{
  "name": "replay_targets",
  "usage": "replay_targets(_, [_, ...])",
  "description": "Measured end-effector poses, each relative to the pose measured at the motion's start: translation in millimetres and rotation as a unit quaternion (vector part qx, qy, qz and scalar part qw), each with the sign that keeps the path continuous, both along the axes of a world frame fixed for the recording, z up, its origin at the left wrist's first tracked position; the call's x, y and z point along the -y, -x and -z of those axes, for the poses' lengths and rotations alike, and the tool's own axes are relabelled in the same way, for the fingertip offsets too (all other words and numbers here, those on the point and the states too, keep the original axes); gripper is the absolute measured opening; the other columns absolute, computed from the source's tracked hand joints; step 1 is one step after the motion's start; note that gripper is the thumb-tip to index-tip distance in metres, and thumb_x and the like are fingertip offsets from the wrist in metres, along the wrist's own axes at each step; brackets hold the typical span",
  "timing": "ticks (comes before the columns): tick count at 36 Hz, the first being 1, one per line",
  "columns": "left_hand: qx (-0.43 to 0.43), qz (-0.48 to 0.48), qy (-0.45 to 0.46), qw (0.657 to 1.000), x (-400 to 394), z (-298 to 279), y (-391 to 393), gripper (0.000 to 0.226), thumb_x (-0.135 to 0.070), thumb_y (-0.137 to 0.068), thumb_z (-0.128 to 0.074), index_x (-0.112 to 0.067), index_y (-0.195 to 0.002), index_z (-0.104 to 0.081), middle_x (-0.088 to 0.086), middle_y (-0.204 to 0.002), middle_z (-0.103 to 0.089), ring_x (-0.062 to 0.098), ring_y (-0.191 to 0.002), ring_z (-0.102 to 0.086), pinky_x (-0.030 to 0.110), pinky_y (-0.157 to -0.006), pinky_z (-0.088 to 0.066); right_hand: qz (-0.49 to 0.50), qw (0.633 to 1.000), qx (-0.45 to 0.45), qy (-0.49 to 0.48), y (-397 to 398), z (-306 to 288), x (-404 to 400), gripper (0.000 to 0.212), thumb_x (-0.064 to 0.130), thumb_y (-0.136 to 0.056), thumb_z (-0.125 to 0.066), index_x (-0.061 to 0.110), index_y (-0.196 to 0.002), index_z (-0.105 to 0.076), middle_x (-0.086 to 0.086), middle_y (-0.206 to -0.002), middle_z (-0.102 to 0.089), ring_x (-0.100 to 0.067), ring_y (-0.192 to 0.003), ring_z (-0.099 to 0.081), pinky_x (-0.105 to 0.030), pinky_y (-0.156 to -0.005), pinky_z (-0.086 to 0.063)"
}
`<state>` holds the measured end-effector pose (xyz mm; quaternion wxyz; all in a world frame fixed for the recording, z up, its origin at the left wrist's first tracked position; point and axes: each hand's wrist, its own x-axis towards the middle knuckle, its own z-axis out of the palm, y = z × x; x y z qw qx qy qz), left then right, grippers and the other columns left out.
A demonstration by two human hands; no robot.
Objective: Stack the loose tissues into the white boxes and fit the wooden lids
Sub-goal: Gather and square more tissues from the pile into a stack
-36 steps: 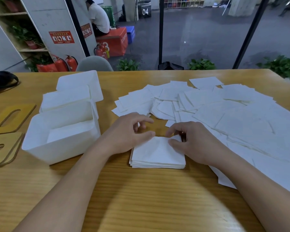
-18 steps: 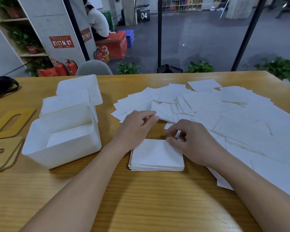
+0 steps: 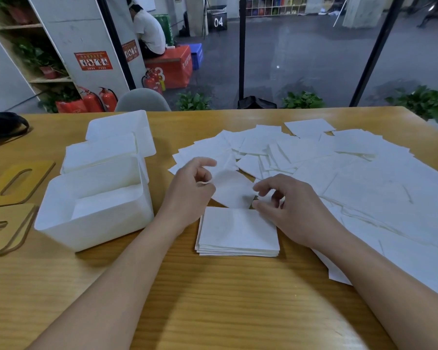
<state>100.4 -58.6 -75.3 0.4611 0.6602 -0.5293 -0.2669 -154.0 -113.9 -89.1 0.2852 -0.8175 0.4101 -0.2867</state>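
A neat stack of white tissues (image 3: 238, 232) lies on the wooden table in front of me. Just beyond it my left hand (image 3: 191, 190) pinches one loose tissue (image 3: 232, 189) by its left edge and holds it slightly raised and blurred. My right hand (image 3: 286, 207) hovers at the tissue's right corner with fingers curled near it; whether it grips is unclear. Many loose tissues (image 3: 314, 157) spread over the right half of the table. A white box (image 3: 96, 218) with tissues at its bottom stands to the left. Two more white boxes (image 3: 119, 137) sit behind it.
Wooden lids with slots (image 3: 18, 183) lie at the left table edge, another pile of lids (image 3: 5, 226) nearer me. A black bag (image 3: 3, 125) rests at the far left. Bare table (image 3: 213, 299) lies close to me. Beyond the table sit a chair and a person.
My left hand reached forward to the loose pile and now pulls one tissue back toward the stack. My right hand lifted off the stack's far edge toward that tissue.
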Motion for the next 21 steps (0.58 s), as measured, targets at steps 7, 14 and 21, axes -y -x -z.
replay_targets(7, [0.074, 0.034, 0.018, 0.997, -3, -3, 9, 0.006, -0.036, -0.094, -0.078, -0.033, -0.095, -0.073, -0.014, -0.104, -0.068, 0.007, -0.100, -0.065, 0.028, -0.078, -0.049, 0.017, 1.000, -0.004, 0.001, 0, -5, -2, 0.036, 0.037, -0.096, -0.080, 0.040, -0.130, -0.068, 0.024, -0.113, -0.066, -0.010, -0.085, -0.066, -0.026, -0.076, -0.058])
replay_targets(14, [0.142, 0.014, 0.077, 0.987, -5, 2, 14, 0.005, -0.038, -0.106, -0.068, -0.040, -0.102, -0.065, -0.015, -0.096, -0.071, 0.009, -0.092, -0.064, 0.025, -0.067, -0.045, 0.026, 0.999, -0.020, 0.027, -2, -4, -3, 0.052, 0.043, -0.095, -0.077, 0.040, -0.143, -0.060, 0.027, -0.121, -0.057, -0.006, -0.093, -0.063, -0.014, -0.076, -0.045])
replay_targets(21, [0.020, 0.070, 0.167, 0.983, -11, -8, 17, 0.005, -0.026, -0.102, -0.076, -0.030, -0.105, -0.073, -0.008, -0.106, -0.078, 0.019, -0.105, -0.073, 0.028, -0.083, -0.055, 0.040, 0.997, -0.008, 0.063, -2, -12, -3, 0.033, 0.045, -0.101, -0.071, 0.041, -0.133, -0.065, 0.020, -0.124, -0.048, -0.002, -0.100, -0.055, -0.014, -0.077, -0.041])
